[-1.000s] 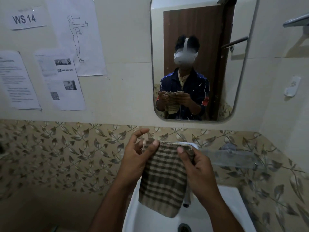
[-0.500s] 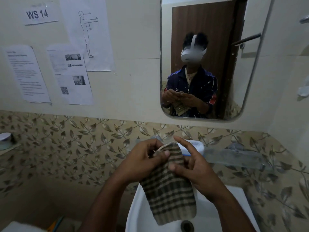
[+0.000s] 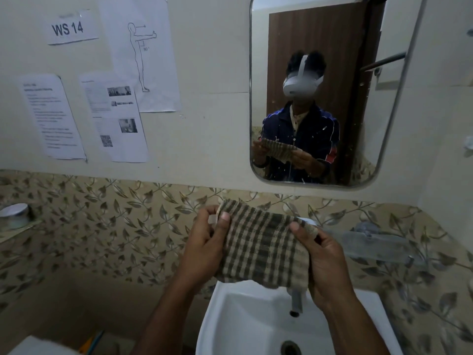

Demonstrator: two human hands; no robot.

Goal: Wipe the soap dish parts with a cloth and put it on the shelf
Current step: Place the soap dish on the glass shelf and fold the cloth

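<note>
a bathroom: white washbasin (image 3: 230,316) at six o'clock, wall mirror (image 3: 384,124) at one o'clock, leaf-patterned tiles (image 3: 115,226) at nine o'clock.

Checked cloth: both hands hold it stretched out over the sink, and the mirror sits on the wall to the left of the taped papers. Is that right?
Not quite. The head view shows the mirror to the right of the taped papers, not the left. The rest stands: the left hand and right hand hold the checked cloth stretched out over the sink.
</note>
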